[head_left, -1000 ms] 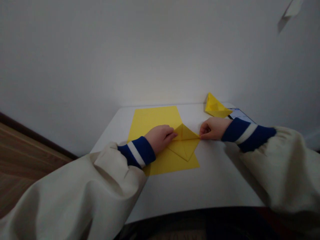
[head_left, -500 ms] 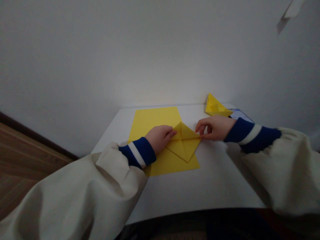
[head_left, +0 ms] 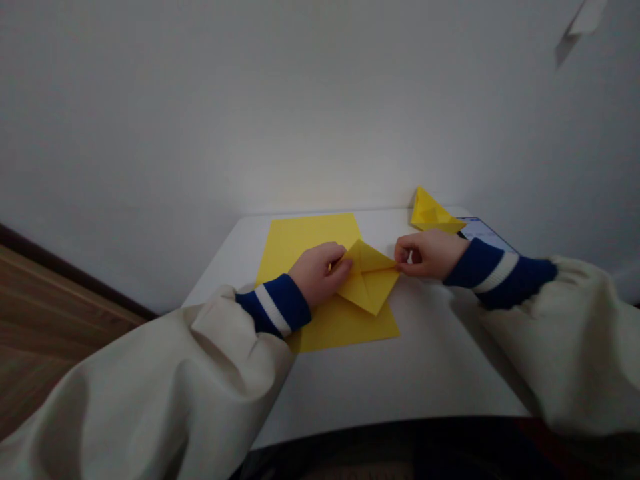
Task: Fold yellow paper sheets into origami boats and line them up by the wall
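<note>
A folded yellow paper (head_left: 371, 283), diamond-shaped with creases crossing its middle, is held between my two hands. My left hand (head_left: 321, 270) pinches its left corner, thumb on top. At its right corner, the thumb and fingertips of my right hand (head_left: 425, 255) are closed on the paper. Beneath the folded piece lies a flat yellow sheet (head_left: 310, 233), partly covered by my left hand and sleeve. The underside of the folded paper is hidden.
A finished-looking yellow paper boat (head_left: 431, 215) stands at the back right of the white table (head_left: 400, 393). Beside it lies a phone (head_left: 483, 232) with a lit screen, partly behind my right wrist. A wall (head_left: 320, 107) rises behind the table.
The folded paper has risen and tilted slightly, its lower corner now higher. My right fingers have closed more tightly at its right corner. My left hand's grip has shifted a little.
</note>
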`<act>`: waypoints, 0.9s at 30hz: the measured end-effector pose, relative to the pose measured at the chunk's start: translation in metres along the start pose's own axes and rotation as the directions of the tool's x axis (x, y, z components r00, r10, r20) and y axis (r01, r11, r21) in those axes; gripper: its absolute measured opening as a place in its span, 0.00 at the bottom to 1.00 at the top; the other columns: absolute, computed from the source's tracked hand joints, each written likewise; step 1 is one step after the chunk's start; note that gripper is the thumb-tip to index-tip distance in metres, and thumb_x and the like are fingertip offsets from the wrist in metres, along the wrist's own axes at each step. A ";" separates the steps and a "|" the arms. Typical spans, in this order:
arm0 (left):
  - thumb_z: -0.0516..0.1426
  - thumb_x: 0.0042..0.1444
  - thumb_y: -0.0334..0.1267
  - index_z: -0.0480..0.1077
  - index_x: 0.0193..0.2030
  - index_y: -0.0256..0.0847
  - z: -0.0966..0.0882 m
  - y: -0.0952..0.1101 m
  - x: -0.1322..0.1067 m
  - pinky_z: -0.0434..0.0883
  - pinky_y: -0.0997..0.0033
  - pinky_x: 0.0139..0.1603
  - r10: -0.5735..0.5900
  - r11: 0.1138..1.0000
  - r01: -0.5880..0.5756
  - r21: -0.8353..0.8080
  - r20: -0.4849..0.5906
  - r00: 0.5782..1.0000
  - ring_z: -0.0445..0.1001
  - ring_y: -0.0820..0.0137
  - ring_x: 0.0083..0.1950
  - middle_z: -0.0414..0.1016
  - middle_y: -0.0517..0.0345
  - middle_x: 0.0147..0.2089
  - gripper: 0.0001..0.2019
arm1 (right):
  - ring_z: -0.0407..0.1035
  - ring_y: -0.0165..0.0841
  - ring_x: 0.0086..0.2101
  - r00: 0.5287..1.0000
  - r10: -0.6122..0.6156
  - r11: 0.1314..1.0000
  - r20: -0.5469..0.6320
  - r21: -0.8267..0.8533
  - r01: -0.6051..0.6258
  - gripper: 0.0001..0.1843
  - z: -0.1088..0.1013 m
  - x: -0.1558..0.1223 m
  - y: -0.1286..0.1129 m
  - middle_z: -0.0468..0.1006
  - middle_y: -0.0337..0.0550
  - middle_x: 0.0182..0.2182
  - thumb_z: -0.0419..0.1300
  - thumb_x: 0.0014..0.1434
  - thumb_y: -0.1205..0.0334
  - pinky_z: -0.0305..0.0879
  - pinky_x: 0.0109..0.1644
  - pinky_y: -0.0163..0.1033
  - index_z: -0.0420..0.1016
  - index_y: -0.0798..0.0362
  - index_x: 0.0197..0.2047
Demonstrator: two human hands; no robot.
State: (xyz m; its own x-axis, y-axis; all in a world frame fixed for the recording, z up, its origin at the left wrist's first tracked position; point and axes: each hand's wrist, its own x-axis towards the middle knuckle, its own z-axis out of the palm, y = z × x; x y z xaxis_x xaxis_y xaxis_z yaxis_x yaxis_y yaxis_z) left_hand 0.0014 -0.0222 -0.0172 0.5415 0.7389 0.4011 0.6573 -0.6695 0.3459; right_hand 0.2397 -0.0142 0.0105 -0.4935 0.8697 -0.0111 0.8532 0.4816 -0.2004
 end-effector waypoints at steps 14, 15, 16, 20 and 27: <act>0.48 0.62 0.40 0.69 0.28 0.36 0.002 0.004 0.005 0.64 0.71 0.34 0.200 0.957 -0.216 0.194 0.098 0.975 0.66 0.70 0.31 0.69 0.55 0.27 0.16 | 0.66 0.27 0.22 0.999 -0.051 0.994 -0.019 -0.094 0.049 0.07 0.002 -0.001 -0.004 0.76 0.39 0.22 0.57 0.49 0.60 0.57 0.26 0.32 0.75 0.52 0.28; 0.49 0.61 0.40 0.69 0.28 0.36 0.002 0.004 0.005 0.64 0.71 0.34 0.177 0.962 -0.194 0.192 0.103 0.979 0.66 0.71 0.30 0.68 0.56 0.26 0.15 | 0.66 0.27 0.22 0.999 -0.032 0.993 -0.019 -0.114 0.030 0.07 0.002 -0.001 -0.004 0.76 0.39 0.22 0.57 0.49 0.59 0.56 0.26 0.32 0.76 0.52 0.28; 0.49 0.61 0.40 0.69 0.28 0.36 0.002 0.004 0.006 0.64 0.72 0.33 0.161 0.966 -0.180 0.186 0.115 0.980 0.66 0.71 0.30 0.68 0.57 0.26 0.15 | 0.66 0.27 0.22 1.000 -0.012 0.992 -0.009 -0.125 0.011 0.08 0.002 0.000 -0.005 0.76 0.39 0.23 0.57 0.49 0.59 0.56 0.26 0.33 0.76 0.51 0.29; 0.49 0.61 0.39 0.70 0.28 0.36 0.003 0.004 0.008 0.64 0.72 0.35 0.143 0.974 -0.171 0.147 0.187 0.972 0.66 0.71 0.31 0.68 0.57 0.28 0.14 | 0.67 0.28 0.24 0.997 0.013 0.997 0.077 -0.073 -0.007 0.10 0.005 0.001 -0.003 0.77 0.40 0.25 0.56 0.52 0.58 0.57 0.27 0.33 0.77 0.52 0.31; 0.50 0.60 0.40 0.72 0.33 0.35 0.005 0.008 0.007 0.65 0.71 0.37 0.036 0.995 -0.056 0.082 0.231 0.972 0.68 0.70 0.34 0.70 0.54 0.32 0.13 | 0.67 0.29 0.25 0.975 0.076 0.993 0.207 0.071 -0.092 0.12 0.007 0.005 0.004 0.77 0.41 0.25 0.58 0.53 0.56 0.59 0.29 0.34 0.78 0.53 0.34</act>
State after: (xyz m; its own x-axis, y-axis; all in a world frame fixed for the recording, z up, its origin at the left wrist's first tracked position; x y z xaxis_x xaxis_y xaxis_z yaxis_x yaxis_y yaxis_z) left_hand 0.0131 -0.0215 -0.0160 0.6711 0.7120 0.2068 0.6666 -0.7015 0.2520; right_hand 0.2394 -0.0089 0.0029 -0.4516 0.8624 -0.2288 0.8809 0.3903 -0.2676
